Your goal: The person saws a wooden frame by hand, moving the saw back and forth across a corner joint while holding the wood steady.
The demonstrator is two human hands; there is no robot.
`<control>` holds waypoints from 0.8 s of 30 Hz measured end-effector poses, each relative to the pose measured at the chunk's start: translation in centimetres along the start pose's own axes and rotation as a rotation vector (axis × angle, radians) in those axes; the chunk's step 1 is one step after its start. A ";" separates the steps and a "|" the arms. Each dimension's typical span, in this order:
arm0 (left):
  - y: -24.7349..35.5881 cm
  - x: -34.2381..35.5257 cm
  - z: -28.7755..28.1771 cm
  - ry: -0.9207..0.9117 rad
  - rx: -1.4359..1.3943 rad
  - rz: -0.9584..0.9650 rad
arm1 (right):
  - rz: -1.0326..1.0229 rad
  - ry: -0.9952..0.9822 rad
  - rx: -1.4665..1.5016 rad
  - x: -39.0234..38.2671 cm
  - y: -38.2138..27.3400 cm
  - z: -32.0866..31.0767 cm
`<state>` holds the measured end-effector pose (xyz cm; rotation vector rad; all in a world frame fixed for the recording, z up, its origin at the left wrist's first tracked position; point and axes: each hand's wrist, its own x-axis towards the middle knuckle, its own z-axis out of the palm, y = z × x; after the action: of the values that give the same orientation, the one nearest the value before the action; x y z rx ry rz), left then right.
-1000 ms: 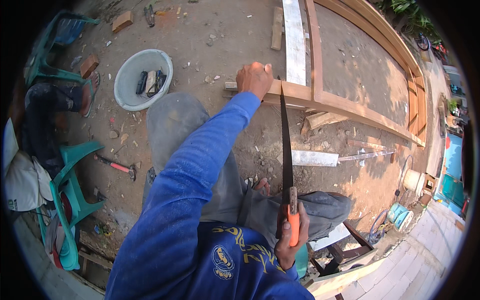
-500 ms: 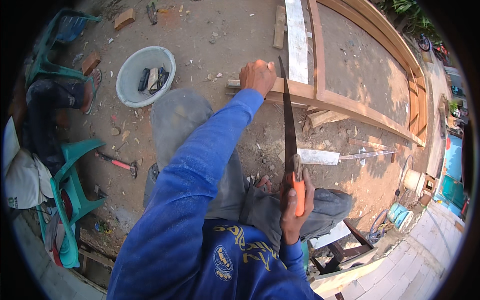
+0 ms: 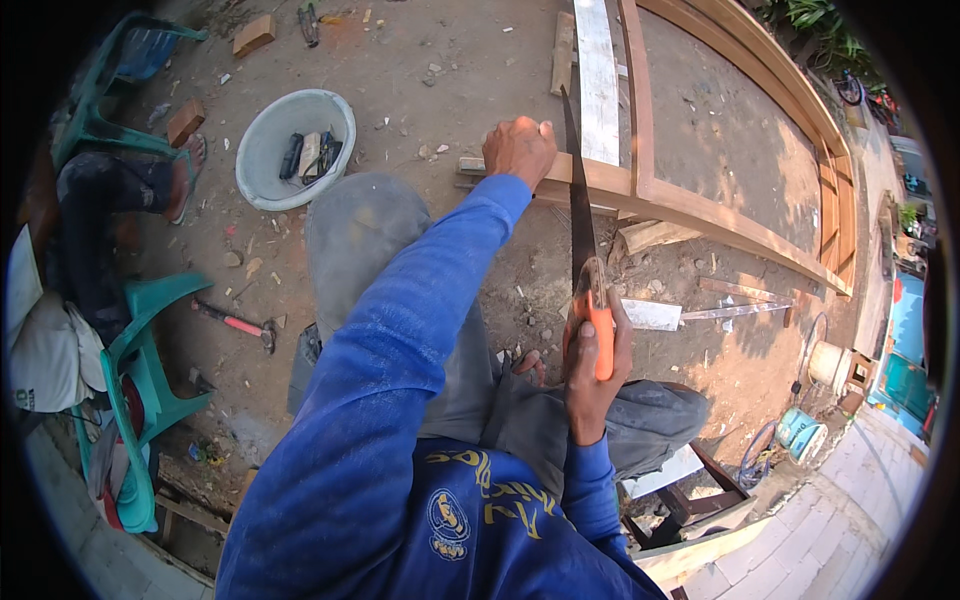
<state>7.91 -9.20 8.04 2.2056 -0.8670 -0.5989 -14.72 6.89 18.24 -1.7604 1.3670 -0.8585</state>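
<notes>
Hands (image 3: 596, 383) on orange-handled saw (image 3: 583, 225) and wooden frame (image 3: 700, 221), basin (image 3: 263, 138) nearby

A bright blue long-sleeved top (image 3: 350, 470) fills the lower middle of the frame, its chest carrying slanted yellow lettering (image 3: 490, 487) near a roundish pale-lined emblem (image 3: 449, 523). Pale dust and creases mark the left sleeve (image 3: 400, 315). Below it show dusty grey trousers (image 3: 362, 235), while the left hand (image 3: 519, 150) and right hand (image 3: 590, 392) are bare
</notes>
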 end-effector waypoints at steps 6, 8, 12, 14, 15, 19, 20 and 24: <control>0.2 -0.5 -0.8 0.015 0.018 0.023 | 0.113 -0.009 0.067 -11.6 -1.0 -6.5; 0.4 -0.3 -0.6 0.024 0.028 0.035 | 0.034 -0.001 0.062 -4.2 0.7 -2.5; 1.4 -0.5 0.8 0.012 -0.014 0.084 | -0.037 0.033 0.121 9.0 0.7 4.0; 0.3 -0.6 0.3 0.007 0.010 0.050 | -0.022 0.006 0.077 6.5 0.2 3.0; 0.2 -0.3 0.0 0.005 0.023 0.028 | -0.019 -0.010 0.028 4.5 -0.1 1.9; 0.1 0.0 -0.6 -0.012 0.008 0.019 | 0.082 -0.076 -0.067 -9.4 -2.1 -5.8; 0.7 -0.3 -0.5 -0.046 0.010 0.018 | 0.066 -0.052 -0.061 -11.3 -2.8 -6.9; 1.4 -1.0 -0.5 -0.004 0.011 0.039 | 0.137 -0.011 0.151 -5.5 -2.1 -3.1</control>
<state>7.02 -8.98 9.55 2.1932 -0.9158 -0.5817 -17.51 12.13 21.23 -1.5360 1.3618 -0.8528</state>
